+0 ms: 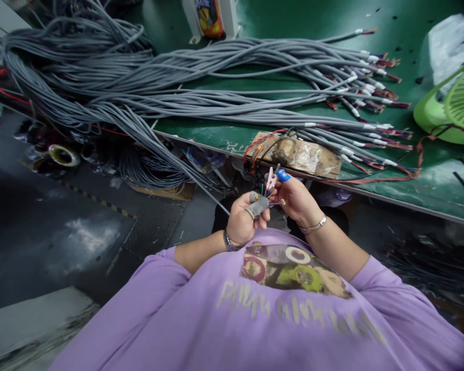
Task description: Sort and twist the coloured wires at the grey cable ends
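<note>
My left hand (244,219), with grey covers on its fingers, is closed round the end of a grey cable (222,206). Thin coloured wires (277,202) fan out from that end, between my two hands. My right hand (298,202) has a blue cover on one fingertip and is closed at the wires. A pale pink clip-like piece (270,179) sticks up at its fingers; its exact kind is unclear. Both hands are in front of my body, just below the bench edge. The held cable runs up left to a large bundle of grey cables (170,67).
The green bench (294,15) carries the cables, their stripped ends towards the right. At its front edge sits a worn wooden block (313,157) with wires. A green fan (448,103) and a plastic bag (454,44) are at right. Coiled cable (150,172) lies below the bench.
</note>
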`<state>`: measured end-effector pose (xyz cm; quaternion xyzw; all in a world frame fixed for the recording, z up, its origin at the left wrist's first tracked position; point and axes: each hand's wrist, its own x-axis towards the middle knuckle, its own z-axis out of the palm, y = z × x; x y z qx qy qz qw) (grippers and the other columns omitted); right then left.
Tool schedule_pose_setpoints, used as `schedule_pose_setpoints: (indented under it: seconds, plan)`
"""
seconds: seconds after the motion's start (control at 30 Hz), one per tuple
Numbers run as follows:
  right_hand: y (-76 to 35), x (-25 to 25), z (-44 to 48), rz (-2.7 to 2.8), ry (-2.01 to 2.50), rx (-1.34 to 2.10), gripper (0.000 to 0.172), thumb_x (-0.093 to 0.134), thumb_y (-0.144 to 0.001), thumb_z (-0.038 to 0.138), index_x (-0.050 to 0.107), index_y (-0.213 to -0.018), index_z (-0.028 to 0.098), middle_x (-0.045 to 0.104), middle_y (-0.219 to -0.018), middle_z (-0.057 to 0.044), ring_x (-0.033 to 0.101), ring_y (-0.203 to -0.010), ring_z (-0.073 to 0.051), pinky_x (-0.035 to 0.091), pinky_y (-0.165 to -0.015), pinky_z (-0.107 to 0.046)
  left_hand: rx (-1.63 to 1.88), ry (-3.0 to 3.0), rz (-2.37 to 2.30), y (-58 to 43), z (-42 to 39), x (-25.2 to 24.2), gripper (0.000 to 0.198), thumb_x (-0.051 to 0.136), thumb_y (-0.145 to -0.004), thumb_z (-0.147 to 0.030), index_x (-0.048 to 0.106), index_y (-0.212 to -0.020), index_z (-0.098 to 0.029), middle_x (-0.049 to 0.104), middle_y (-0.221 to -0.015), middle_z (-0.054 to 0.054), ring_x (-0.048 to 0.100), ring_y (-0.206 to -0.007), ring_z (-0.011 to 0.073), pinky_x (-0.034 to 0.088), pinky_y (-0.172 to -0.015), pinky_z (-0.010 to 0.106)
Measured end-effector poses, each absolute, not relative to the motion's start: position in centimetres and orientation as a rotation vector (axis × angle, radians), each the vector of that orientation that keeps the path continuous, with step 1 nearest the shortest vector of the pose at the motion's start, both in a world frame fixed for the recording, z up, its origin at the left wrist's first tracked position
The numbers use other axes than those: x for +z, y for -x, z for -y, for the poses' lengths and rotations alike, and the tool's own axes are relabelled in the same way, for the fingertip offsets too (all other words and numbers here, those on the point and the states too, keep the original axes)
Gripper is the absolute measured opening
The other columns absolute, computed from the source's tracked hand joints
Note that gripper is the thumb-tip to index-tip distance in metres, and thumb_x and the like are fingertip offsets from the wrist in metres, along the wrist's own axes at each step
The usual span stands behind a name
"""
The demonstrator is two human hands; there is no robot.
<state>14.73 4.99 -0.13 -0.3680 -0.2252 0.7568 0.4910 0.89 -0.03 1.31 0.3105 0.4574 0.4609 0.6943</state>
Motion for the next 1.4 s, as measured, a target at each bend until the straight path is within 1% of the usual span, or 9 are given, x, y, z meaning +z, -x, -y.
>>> schedule_pose_setpoints:
  seconds: [0.07, 0.17, 0.3, 0.43, 0.73, 1.0, 1.13, 1.23, 1.4]
  plan:
    - [-14.7, -0.4, -5.0, 0.543, 0.871, 1.801, 0.038, 0.077, -0.076, 0.056, 0.065, -0.079, 0.02, 0.064, -0.066, 0.002, 0.054, -0.056, -0.01, 0.046, -0.053, -0.022, 1.031, -0.673, -1.028, -1.2, -0.2, 1.4, 0.043, 0.078, -0.066, -0.05, 0.049, -0.072, -0.019, 0.062, -0.053, -0.005, 0.048, -0.033, 0.007, 0.027, -0.032, 0.017]
    - [-14.4, -0.8, -5.1, 0.522, 0.876, 1.808, 0.046, 0.07, -0.078, 0.066, 0.067, -0.079, 0.02, 0.066, -0.068, 0.0, 0.056, -0.057, -0.012, 0.048, -0.053, -0.024, 1.035, -0.665, -1.023, -1.5, -0.5, 1.4, 0.042, 0.078, -0.067, -0.05, 0.049, -0.073, -0.019, 0.061, -0.053, -0.005, 0.048, -0.033, 0.0067, 0.025, -0.031, 0.017]
    - [-13.7, -0.8, -5.5, 0.46, 0.901, 1.859, 0.053, 0.069, -0.075, 0.073, 0.066, -0.074, 0.019, 0.069, -0.068, -0.002, 0.058, -0.055, -0.012, 0.049, -0.053, -0.025, 1.046, -0.668, -1.005, -1.6, -0.6, 1.2, 0.041, 0.077, -0.069, -0.05, 0.051, -0.074, -0.019, 0.061, -0.053, -0.005, 0.048, -0.033, 0.0066, 0.024, -0.032, 0.017]
    - [-13.1, -0.5, -5.8, 0.381, 0.854, 1.913, 0.054, 0.07, -0.072, 0.074, 0.066, -0.076, 0.021, 0.07, -0.068, 0.0, 0.061, -0.055, -0.013, 0.053, -0.054, -0.025, 1.059, -0.679, -1.011, -1.4, -0.8, 0.8, 0.041, 0.076, -0.069, -0.051, 0.051, -0.075, -0.019, 0.061, -0.054, -0.005, 0.048, -0.033, 0.0063, 0.024, -0.032, 0.017]
    - [-12.8, -0.7, -6.0, 0.27, 0.873, 1.852, 0.044, 0.074, -0.076, 0.064, 0.066, -0.076, 0.02, 0.07, -0.066, 0.001, 0.058, -0.051, -0.01, 0.051, -0.053, -0.023, 1.012, -0.683, -1.041, -1.3, -0.5, 0.1, 0.043, 0.078, -0.068, -0.051, 0.051, -0.072, -0.018, 0.062, -0.054, -0.003, 0.049, -0.033, 0.0065, 0.024, -0.032, 0.016]
    - [-13.0, -0.8, -5.5, 0.301, 0.84, 1.877, 0.055, 0.062, -0.076, 0.078, 0.062, -0.077, 0.022, 0.071, -0.072, 0.0, 0.06, -0.056, -0.012, 0.051, -0.053, -0.024, 1.032, -0.664, -1.017, -0.9, -0.2, 0.1, 0.044, 0.079, -0.066, -0.053, 0.052, -0.074, -0.019, 0.061, -0.054, -0.005, 0.049, -0.034, 0.0068, 0.026, -0.032, 0.017]
    - [-13.6, -0.3, -5.1, 0.337, 0.844, 1.927, 0.062, 0.054, -0.077, 0.082, 0.064, -0.081, 0.022, 0.072, -0.077, -0.002, 0.057, -0.055, -0.012, 0.048, -0.05, -0.024, 1.071, -0.695, -1.008, -0.3, 0.4, 0.0, 0.043, 0.079, -0.068, -0.053, 0.054, -0.076, -0.019, 0.063, -0.056, -0.004, 0.051, -0.035, 0.0076, 0.03, -0.033, 0.017]
    - [-13.9, 0.1, -4.9, 0.379, 0.851, 1.933, 0.058, 0.055, -0.08, 0.079, 0.065, -0.081, 0.021, 0.071, -0.078, -0.003, 0.055, -0.054, -0.012, 0.046, -0.051, -0.024, 1.107, -0.719, -1.033, -0.1, 0.5, -0.1, 0.041, 0.078, -0.069, -0.052, 0.055, -0.077, -0.019, 0.065, -0.058, -0.004, 0.053, -0.037, 0.0078, 0.031, -0.034, 0.017]
    - [-13.8, 0.0, -4.9, 0.433, 0.908, 1.819, 0.041, 0.074, -0.078, 0.06, 0.067, -0.082, 0.019, 0.069, -0.072, 0.0, 0.053, -0.055, -0.009, 0.043, -0.052, -0.022, 1.142, -0.817, -1.1, -0.1, 0.1, 0.0, 0.04, 0.079, -0.069, -0.052, 0.057, -0.074, -0.018, 0.065, -0.06, -0.002, 0.056, -0.04, 0.0078, 0.038, -0.038, 0.017]
